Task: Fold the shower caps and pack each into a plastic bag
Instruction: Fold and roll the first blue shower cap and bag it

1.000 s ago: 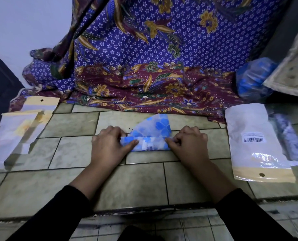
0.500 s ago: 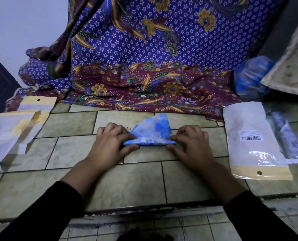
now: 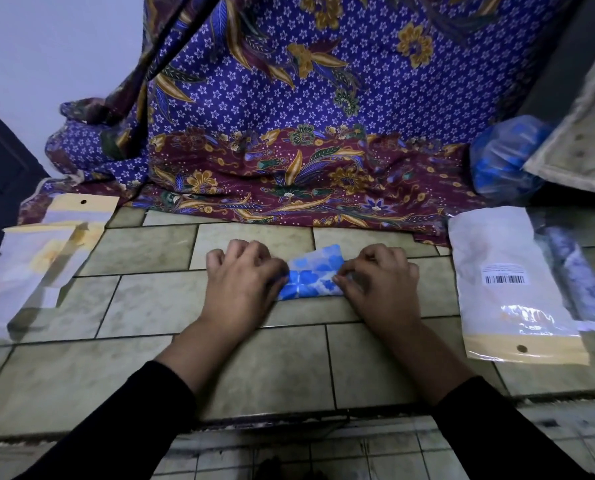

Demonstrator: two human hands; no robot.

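A blue-and-white flowered shower cap (image 3: 312, 274) lies folded into a small flat strip on the tiled ledge (image 3: 143, 299). My left hand (image 3: 242, 282) covers its left end, thumb pinching the edge. My right hand (image 3: 379, 278) holds the right end with curled fingers and thumb. Flat plastic bags with yellow header strips lie at the left (image 3: 43, 258). Another pack of bags with a barcode label (image 3: 511, 285) lies at the right.
A purple and maroon batik cloth (image 3: 289, 133) hangs behind and drapes onto the ledge. A clear sack of blue shower caps (image 3: 504, 157) sits at the back right under a pale board. A patterned roll in plastic (image 3: 576, 275) lies at the far right. The ledge's front edge runs just below my forearms.
The cap's raised triangular flap has been folded down, so the cap is now a flatter, narrower strip. Both hands stayed at its ends and shifted slightly forward.
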